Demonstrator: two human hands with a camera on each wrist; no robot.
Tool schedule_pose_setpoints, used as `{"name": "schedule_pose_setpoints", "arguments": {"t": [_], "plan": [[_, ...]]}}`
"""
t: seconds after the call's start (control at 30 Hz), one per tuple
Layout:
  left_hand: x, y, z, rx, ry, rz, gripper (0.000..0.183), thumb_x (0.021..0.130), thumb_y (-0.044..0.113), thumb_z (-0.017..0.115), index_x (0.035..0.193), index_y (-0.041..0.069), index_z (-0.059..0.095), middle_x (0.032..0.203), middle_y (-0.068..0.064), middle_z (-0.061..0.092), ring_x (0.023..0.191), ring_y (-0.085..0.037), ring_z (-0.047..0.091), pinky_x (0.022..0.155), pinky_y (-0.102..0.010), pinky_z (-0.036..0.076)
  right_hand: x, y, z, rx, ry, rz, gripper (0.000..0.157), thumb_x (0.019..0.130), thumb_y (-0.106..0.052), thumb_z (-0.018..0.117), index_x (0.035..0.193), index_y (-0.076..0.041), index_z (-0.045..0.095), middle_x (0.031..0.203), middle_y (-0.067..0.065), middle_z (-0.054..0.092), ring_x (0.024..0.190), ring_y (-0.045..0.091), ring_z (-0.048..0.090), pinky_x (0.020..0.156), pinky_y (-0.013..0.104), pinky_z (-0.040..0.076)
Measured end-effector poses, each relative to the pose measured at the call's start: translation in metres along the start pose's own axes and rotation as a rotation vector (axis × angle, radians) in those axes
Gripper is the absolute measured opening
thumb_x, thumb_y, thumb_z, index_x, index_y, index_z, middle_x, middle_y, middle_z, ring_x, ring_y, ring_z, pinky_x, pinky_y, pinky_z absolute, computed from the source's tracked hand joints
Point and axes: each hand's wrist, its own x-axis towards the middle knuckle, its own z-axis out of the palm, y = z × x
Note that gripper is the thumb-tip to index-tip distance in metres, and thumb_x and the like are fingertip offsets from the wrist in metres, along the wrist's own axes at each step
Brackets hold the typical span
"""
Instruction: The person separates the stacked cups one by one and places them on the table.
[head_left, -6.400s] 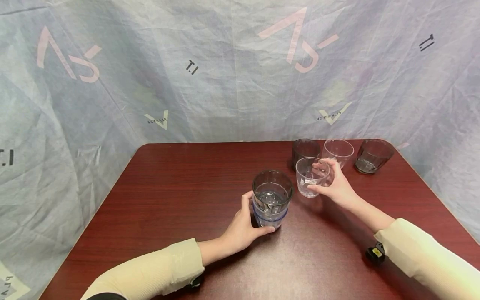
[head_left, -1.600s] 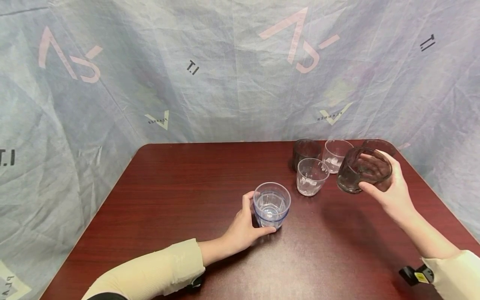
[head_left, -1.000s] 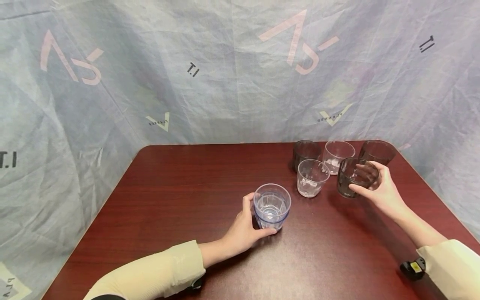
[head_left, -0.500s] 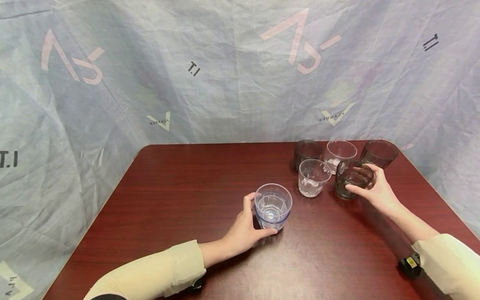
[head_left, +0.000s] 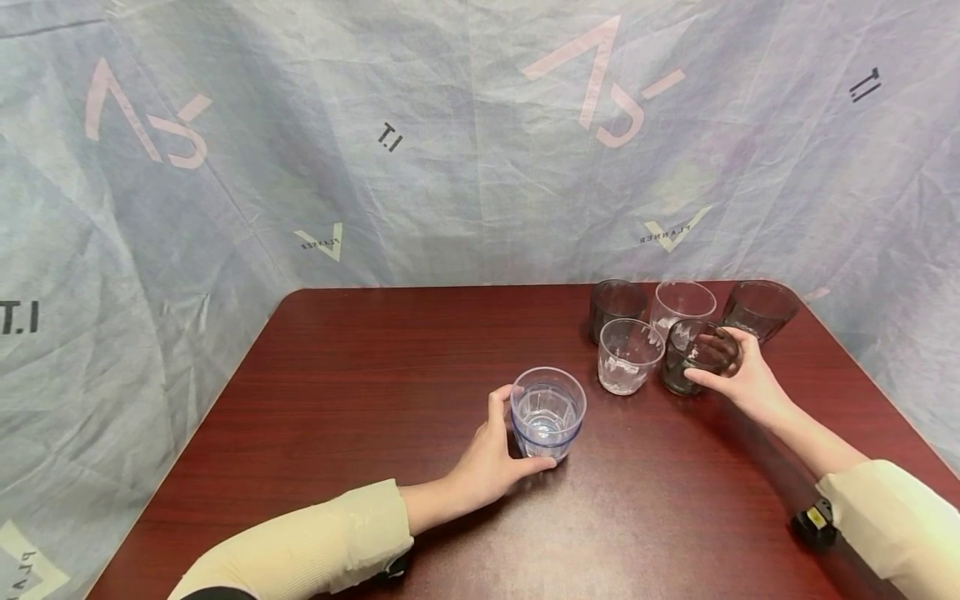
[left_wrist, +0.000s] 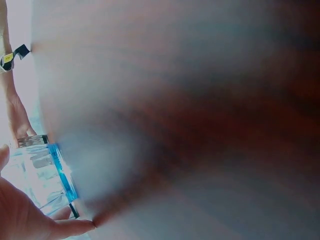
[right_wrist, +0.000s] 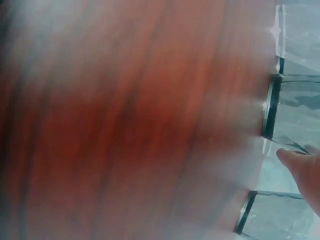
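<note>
My left hand (head_left: 487, 458) curls round a stack of tumblers (head_left: 546, 417), a clear glass nested in one with a blue rim. In the left wrist view, this blue rim (left_wrist: 62, 170) sits beside my thumb. Off to the right, my right hand (head_left: 753, 379) grips a smoky dark glass tumbler (head_left: 678, 371) between thumb and fingers. It stands upright close beside a clear tumbler (head_left: 624, 375). In the right wrist view, the thumb (right_wrist: 297, 162) lies against the side of the held dark tumbler (right_wrist: 297, 107), its base at the table.
Along the back of the red-brown wooden table (head_left: 360, 375) stand a dark tumbler (head_left: 609, 304), a clear tumbler (head_left: 682, 300) and another dark tumbler (head_left: 761, 308) near the right corner. A printed grey cloth (head_left: 450, 167) hangs behind the table's far edge.
The right hand has let go of the front clear tumbler, taken the dark tumbler off the left hand's stack, and lowered it leftward beside the clear one. The left hand has stayed put.
</note>
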Motion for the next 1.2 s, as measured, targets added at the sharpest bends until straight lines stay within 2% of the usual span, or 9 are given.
{"name": "schedule_pose_setpoints", "arguments": {"t": [0.13,0.23,0.33,0.4,0.57,0.67,0.83,1.0,1.2], "plan": [[0.000,0.000,0.000,-0.003,0.000,-0.001,0.094,0.073,0.024,0.088,0.139,0.017,0.022,0.132,-0.010,0.055,0.108,-0.019,0.061,0.096,-0.039,0.043,0.000,-0.001,-0.002,-0.084,0.002,0.024,0.074,0.085,0.012,0.066,0.138,-0.003,0.015,0.118,-0.018,0.054,0.101,-0.009,0.055,0.076,0.007,0.044],[0.000,0.000,0.000,-0.002,0.001,-0.004,0.094,0.073,0.025,0.088,0.140,0.018,0.022,0.132,-0.009,0.055,0.107,-0.018,0.061,0.095,-0.040,0.043,-0.001,-0.005,-0.003,-0.214,0.025,0.048,0.084,0.087,0.002,0.069,0.145,0.002,0.008,0.136,0.005,0.047,0.122,0.003,0.046,0.088,0.006,0.035],[-0.001,-0.001,0.000,-0.004,0.001,-0.004,0.094,0.073,0.025,0.088,0.140,0.017,0.022,0.132,-0.009,0.056,0.107,-0.019,0.061,0.095,-0.040,0.043,-0.002,-0.014,-0.002,-0.289,0.083,0.016,0.091,0.086,-0.003,0.072,0.150,-0.002,0.007,0.149,0.024,0.029,0.140,0.019,0.027,0.104,0.011,0.021],[-0.001,-0.001,0.000,-0.007,0.001,-0.004,0.094,0.073,0.025,0.088,0.140,0.017,0.022,0.131,-0.009,0.056,0.107,-0.019,0.061,0.095,-0.040,0.043,-0.002,-0.021,0.001,-0.281,0.137,-0.044,0.091,0.084,-0.001,0.074,0.151,-0.008,0.012,0.153,0.020,0.026,0.143,0.022,0.019,0.109,0.016,0.015],[0.000,-0.001,0.000,-0.003,-0.002,-0.005,0.095,0.073,0.025,0.088,0.140,0.017,0.022,0.130,-0.008,0.056,0.108,-0.018,0.060,0.096,-0.039,0.043,-0.001,-0.042,0.017,-0.192,0.197,-0.223,0.089,0.075,0.017,0.072,0.147,-0.010,0.028,0.147,-0.006,0.037,0.138,0.009,0.028,0.110,0.019,0.019],[0.000,-0.001,-0.001,0.001,-0.006,-0.011,0.095,0.073,0.024,0.088,0.141,0.018,0.021,0.131,-0.007,0.056,0.109,-0.017,0.060,0.096,-0.038,0.043,-0.003,-0.055,0.032,-0.053,0.136,-0.303,0.088,0.071,0.027,0.067,0.145,-0.003,0.031,0.146,-0.001,0.040,0.138,0.013,0.030,0.110,0.021,0.021],[0.001,-0.002,-0.001,0.007,-0.005,-0.020,0.096,0.072,0.023,0.088,0.141,0.018,0.021,0.132,-0.007,0.055,0.109,-0.016,0.059,0.096,-0.038,0.043,-0.006,-0.072,0.062,0.151,-0.062,-0.415,0.082,0.073,0.026,0.067,0.143,0.006,0.029,0.149,0.014,0.038,0.138,0.018,0.033,0.108,0.022,0.027],[0.000,-0.002,0.000,0.004,0.000,-0.016,0.095,0.072,0.025,0.088,0.141,0.018,0.022,0.132,-0.006,0.055,0.107,-0.016,0.059,0.095,-0.040,0.043,-0.010,-0.080,0.088,0.155,-0.235,-0.454,0.084,0.074,0.019,0.072,0.143,0.011,0.025,0.149,0.019,0.036,0.137,0.022,0.036,0.106,0.026,0.033],[0.000,-0.001,0.001,0.001,0.002,-0.004,0.095,0.072,0.024,0.088,0.140,0.018,0.022,0.131,-0.006,0.055,0.106,-0.016,0.060,0.094,-0.040,0.044,-0.015,-0.082,0.111,0.055,-0.358,-0.415,0.089,0.073,0.016,0.075,0.145,0.007,0.024,0.150,0.016,0.036,0.136,0.023,0.038,0.103,0.026,0.036]]}}
